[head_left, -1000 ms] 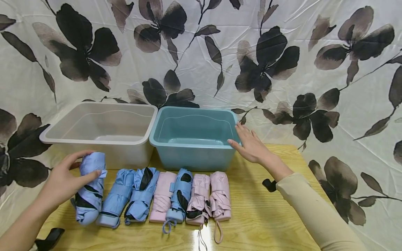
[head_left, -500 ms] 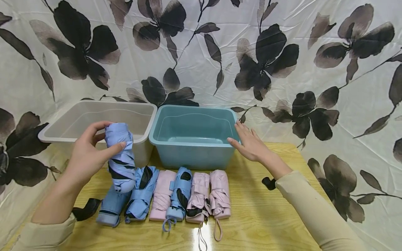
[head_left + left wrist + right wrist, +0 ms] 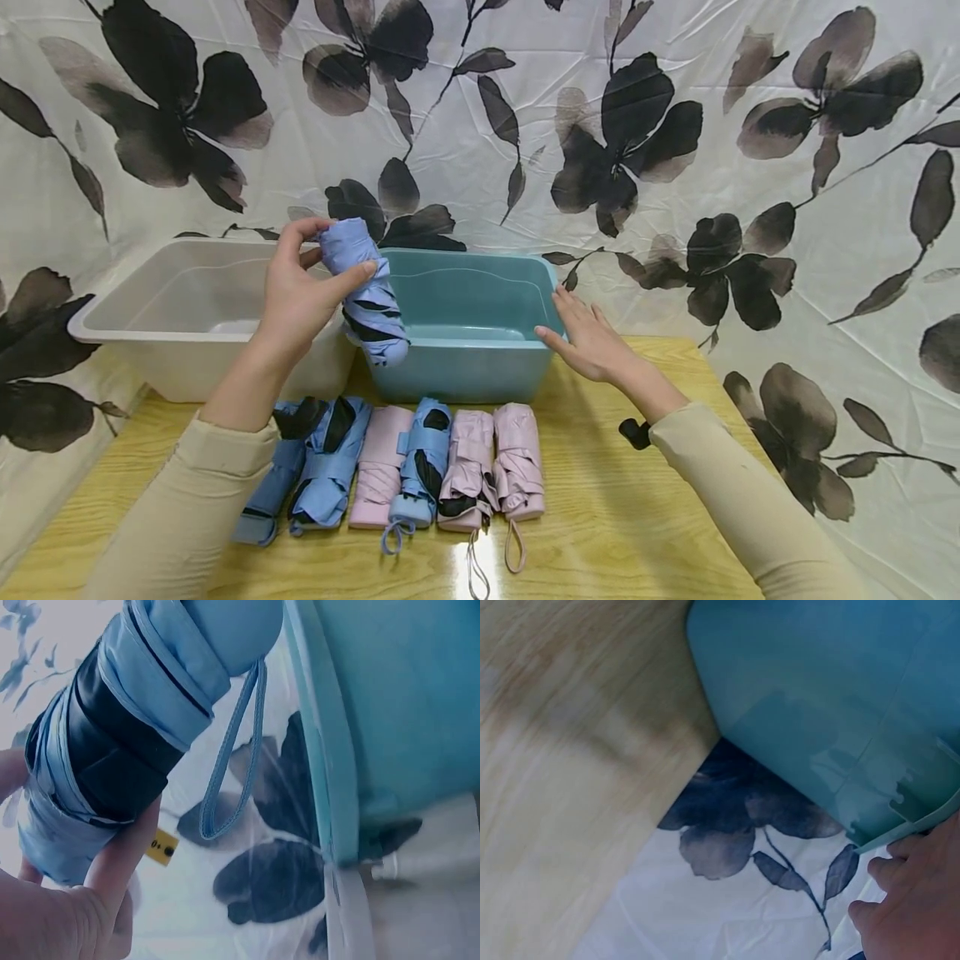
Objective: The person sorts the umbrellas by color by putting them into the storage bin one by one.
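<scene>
Blue umbrella [image 3: 367,296] tilts in the left hand [image 3: 298,287], whose thumb and fingers curl round its upper part, raised near the left end of the teal bin [image 3: 461,373]. Well apart from it, the right hand [image 3: 588,340] touches the bin's right end, fingers nearly straight, gripping nothing.

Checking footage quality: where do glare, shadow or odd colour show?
Head view: bright glare on the wood-grain table at bottom centre, soft shadow below the right hand; left wrist view: cool blue cast, the floral cloth washed out at upper left; right wrist view: dim, soft shadow on the table.
</scene>
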